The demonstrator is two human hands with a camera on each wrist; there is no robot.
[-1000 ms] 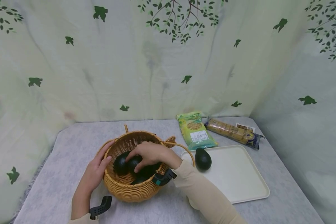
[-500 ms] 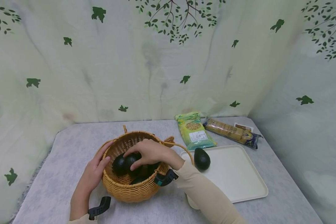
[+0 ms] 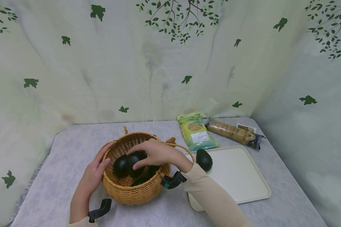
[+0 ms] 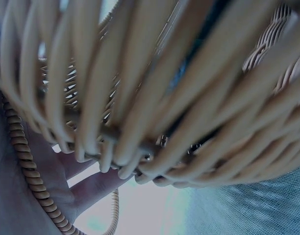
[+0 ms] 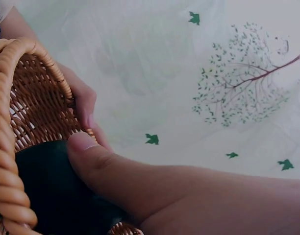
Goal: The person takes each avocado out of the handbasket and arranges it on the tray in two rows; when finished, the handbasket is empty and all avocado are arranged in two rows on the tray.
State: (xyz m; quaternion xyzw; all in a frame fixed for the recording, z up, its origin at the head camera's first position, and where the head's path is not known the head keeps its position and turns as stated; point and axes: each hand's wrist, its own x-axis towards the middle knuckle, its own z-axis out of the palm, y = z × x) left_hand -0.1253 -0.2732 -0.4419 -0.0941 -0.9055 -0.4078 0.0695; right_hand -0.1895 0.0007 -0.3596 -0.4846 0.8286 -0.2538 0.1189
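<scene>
In the head view a round wicker basket (image 3: pixel 133 196) stands at the middle of the table with several dark avocados inside. My left hand (image 3: pixel 91 175) holds the basket's left side, thumb at the rim; its fingers (image 4: pixel 93 188) show beyond the weave in the left wrist view. My right hand (image 3: pixel 156 152) reaches over the rim and grips one dark avocado (image 3: pixel 137 161) between thumb and fingers. Left of it lies another avocado (image 3: pixel 120 166). In the right wrist view the thumb presses on the dark avocado (image 5: pixel 49 186), just inside the basket.
A white tray (image 3: pixel 238 176) lies to the right, partly behind the right sleeve, with one avocado (image 3: pixel 204 160) at its far left corner. Behind it are a green-yellow bag (image 3: pixel 197 132) and a long noodle-like packet (image 3: pixel 233 131). The looped basket handle (image 3: pixel 187 149) sticks out rightward.
My right hand has risen slightly and shifted right, with the gripped avocado moving along with it inside the basket. The left hand keeps its hold on the basket.
</scene>
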